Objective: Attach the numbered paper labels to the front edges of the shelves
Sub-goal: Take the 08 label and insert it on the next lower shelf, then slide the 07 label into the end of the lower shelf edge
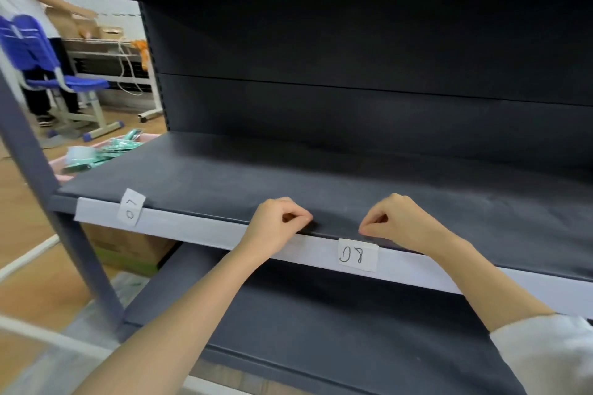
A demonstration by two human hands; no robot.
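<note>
Left hand (277, 221): ours, fingers curled, thumb meeting fingertip at the shelf's front lip; whether it pinches anything we cannot tell.
Right hand (393, 221): mirrors it, curled, fingertips at the same lip; contents likewise unclear.
Label 08 (357, 255): on the pale front strip (205, 229), just below and between our hands, nearer the right; sits flat.
Label 07 (131, 207): well off to the left of the left hand, folded over the edge, tilted.
Progress: two labels up on this shelf (288, 176); 08 looks freshly seated.
Remaining: lower shelf (321, 314) beneath our forearms shows no label; we judge more to come.
</note>
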